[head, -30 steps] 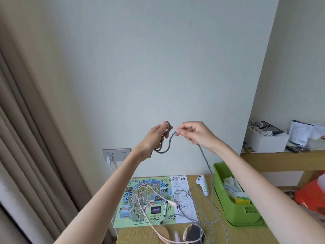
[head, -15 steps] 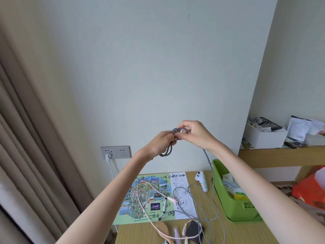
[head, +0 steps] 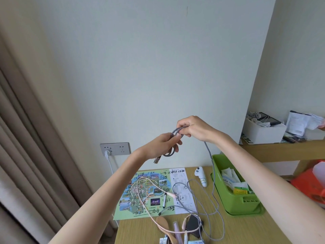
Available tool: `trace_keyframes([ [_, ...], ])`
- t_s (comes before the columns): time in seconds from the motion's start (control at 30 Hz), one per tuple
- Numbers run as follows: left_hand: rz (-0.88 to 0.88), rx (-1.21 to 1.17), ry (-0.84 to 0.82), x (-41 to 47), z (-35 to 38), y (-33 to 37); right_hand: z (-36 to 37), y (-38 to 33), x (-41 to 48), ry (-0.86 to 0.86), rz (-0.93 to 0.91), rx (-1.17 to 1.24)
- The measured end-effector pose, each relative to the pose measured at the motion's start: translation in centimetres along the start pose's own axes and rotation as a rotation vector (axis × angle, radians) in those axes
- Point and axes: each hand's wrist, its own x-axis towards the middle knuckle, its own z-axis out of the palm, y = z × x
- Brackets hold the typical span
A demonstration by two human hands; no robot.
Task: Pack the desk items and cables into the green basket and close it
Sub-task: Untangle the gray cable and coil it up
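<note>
Packing looks far from finished, judging by how much lies outside the green basket (head: 233, 204), which stands open at the 3 o'clock side of the counter (head: 246, 229) with only some packets and papers inside. The step in hand seems to be coiling the grey cable (head: 208, 150). The left hand (head: 161, 145) is closed around a small bundle of loops with the plug dangling below it. The right hand (head: 193, 128), just at its 2 o'clock, pinches the next stretch between curled fingers. Both are raised well above the counter. From the right hand the cable drops past the basket's near wall and sprawls in loose curves across the middle of the counter, so most of its length is not yet wound. Waiting to be packed are a pink cable (head: 171, 194) looped over the map sheet (head: 133, 206) at 9 o'clock, a marker (head: 164, 199), a white handheld device (head: 201, 175) at 12 o'clock, and a hairbrush (head: 162, 223) with small items at 6 o'clock. Whether the flat green piece under the basket is its lid I cannot tell; closing is not yet done.
</note>
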Motion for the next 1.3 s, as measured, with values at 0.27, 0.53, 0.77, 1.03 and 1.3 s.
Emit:
trace_keyframes([
  [0.27, -0.029, 0.075, -0.065, -0.4, 1.1, -0.4, -0.1, 0.6, -1.0, 0.004, 0.031, 0.153],
  [0.53, -0.020, -0.275, 0.264, 0.4, -1.0, -0.7, -0.2, 5.2, -2.5, 0.019, 0.097, 0.497],
  [0.77, 0.013, -0.538, 0.359, 1.8, 0.5, -0.4, 2.0, 3.2, -2.2, -0.043, 0.069, 0.565],
  [1.03, 0.021, -0.561, 0.296, 2.0, 1.3, 0.8, 2.7, 2.2, -1.9, -0.100, 0.077, 0.514],
  [1.3, -0.079, -0.613, 0.307, 2.1, 0.4, 0.9, 2.5, 1.9, -2.4, -0.105, 0.086, 0.447],
])
